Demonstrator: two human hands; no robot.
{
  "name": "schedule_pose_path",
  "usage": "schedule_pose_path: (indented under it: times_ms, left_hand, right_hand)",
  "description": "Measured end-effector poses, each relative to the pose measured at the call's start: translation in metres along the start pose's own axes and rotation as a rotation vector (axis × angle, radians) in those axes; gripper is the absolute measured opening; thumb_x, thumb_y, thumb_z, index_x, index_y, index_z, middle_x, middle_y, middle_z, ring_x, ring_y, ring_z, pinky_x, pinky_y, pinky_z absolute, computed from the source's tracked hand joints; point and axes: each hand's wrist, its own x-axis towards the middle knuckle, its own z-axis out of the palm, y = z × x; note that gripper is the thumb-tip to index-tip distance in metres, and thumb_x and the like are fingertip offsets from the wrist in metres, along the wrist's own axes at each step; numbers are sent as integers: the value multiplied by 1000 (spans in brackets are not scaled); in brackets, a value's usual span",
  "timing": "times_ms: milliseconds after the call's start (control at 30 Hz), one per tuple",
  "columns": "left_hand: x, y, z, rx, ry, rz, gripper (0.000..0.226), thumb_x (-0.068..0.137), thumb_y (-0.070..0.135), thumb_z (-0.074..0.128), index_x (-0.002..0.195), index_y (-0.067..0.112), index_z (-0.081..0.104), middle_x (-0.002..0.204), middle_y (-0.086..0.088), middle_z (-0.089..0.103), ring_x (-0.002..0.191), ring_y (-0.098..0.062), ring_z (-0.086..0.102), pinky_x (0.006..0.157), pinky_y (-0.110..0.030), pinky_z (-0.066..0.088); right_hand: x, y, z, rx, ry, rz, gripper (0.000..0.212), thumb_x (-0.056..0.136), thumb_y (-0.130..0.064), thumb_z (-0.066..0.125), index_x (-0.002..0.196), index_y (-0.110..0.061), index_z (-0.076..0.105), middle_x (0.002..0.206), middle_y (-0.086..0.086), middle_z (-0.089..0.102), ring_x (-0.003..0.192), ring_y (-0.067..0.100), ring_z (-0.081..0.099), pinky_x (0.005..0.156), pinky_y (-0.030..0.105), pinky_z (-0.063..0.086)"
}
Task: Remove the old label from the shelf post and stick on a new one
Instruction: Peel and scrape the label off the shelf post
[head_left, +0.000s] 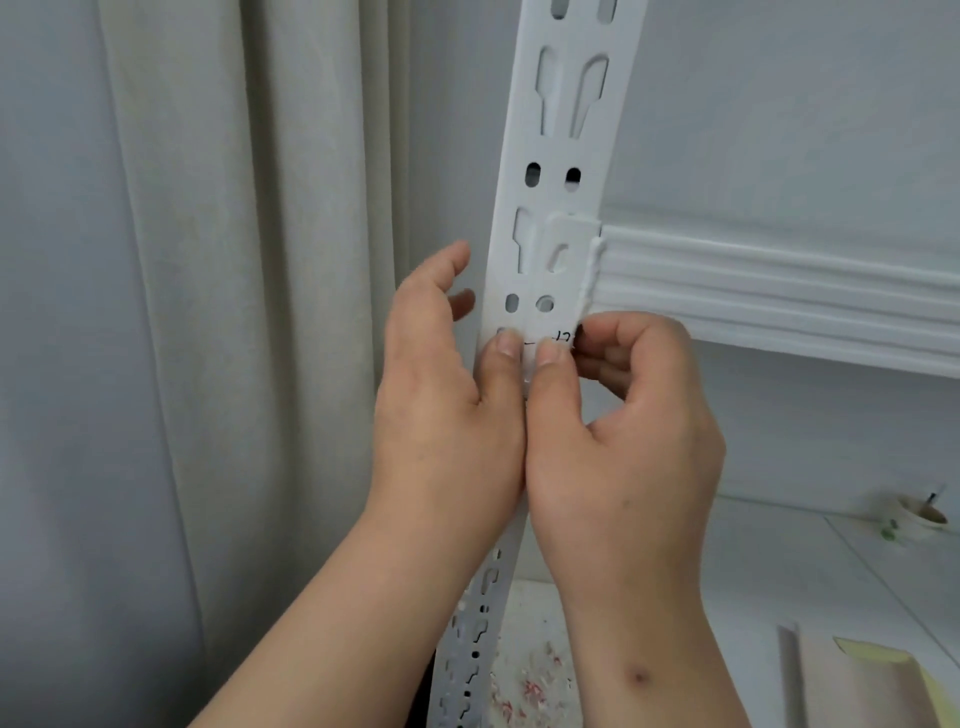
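Note:
A white slotted shelf post (563, 156) runs up the middle of the view. A white label (535, 349) with black handwriting lies across the post just below the shelf beam. Both thumbs press on it. My left hand (447, 384) has its thumb on the label's left part, with the other fingers spread behind the post's left edge. My right hand (623, 415) has its thumb on the label's middle, and its curled fingers pinch the label's right end at the post's edge. Most of the label is hidden under the thumbs.
A white ribbed shelf beam (779, 296) runs right from the post. Pale curtains (208, 312) hang at the left. Lower right, a small cup with a brush (917, 519) stands on a white surface, beside a yellow-edged pad (883, 680). Red-flecked scraps (535, 686) lie below.

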Motion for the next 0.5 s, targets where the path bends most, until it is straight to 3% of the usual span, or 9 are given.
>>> schedule_pose_path:
  times_ms: [167, 500]
  left_hand:
    - [5, 1, -2, -81, -117, -11, 50, 100, 5, 48, 134, 42, 45, 123, 24, 64, 105, 6, 64, 83, -11, 51]
    - [2, -3, 0, -176, -123, -30, 54, 102, 2, 45, 129, 49, 47, 124, 25, 65, 111, 9, 62, 94, -18, 50]
  right_hand:
    - [2, -1, 3, -29, 6, 45, 17, 83, -30, 69, 92, -29, 54, 87, -16, 66, 85, 4, 65, 75, 23, 51]
    - [3, -2, 9, -96, 56, 44, 22, 77, -35, 70, 84, -22, 54, 76, -14, 62, 74, 8, 62, 68, 24, 48]
